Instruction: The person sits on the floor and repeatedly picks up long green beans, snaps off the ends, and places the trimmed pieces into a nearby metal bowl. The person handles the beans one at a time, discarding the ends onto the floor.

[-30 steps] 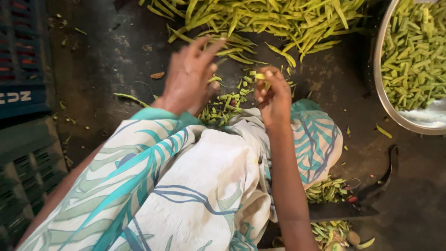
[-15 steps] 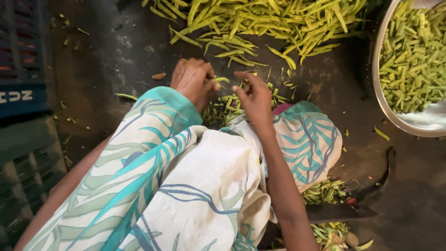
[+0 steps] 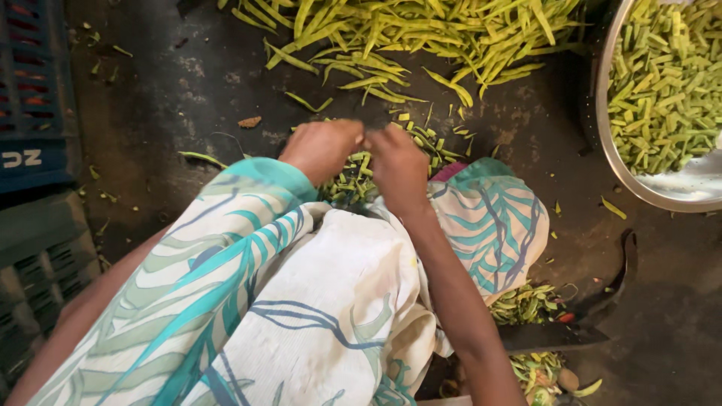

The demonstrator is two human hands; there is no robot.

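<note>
Floor dark, stained, littered with green scraps

Lap cloth, white with teal leaf print, fills lower centre, draped over both knees

Bean pile: whole long green beans heaped along top edge, a few strays trailing down toward the hands

Steel bowl top right, partly out of frame, holding cut bean lengths; bare metal shows at its lower rim

Blue crate at left edge, slotted wall, white lettering on its lower band. Grey crate just below it

Dark curved blade lower right on the floor, small red spot near its base; trimmings heaped beside it, more at bottom edge

Left hand and right hand meet knuckle to knuckle over the knees, just below the bean pile, backs to camera. Both curled in, fingers narrow and bunched at the contact point. What they pinch is hidden by the knuckles, cannot tell if it's a bean

Cut pieces: small heap of short green bits right under and between the hands, on the floor at the cloth's edge, spilling up toward the strays
</note>
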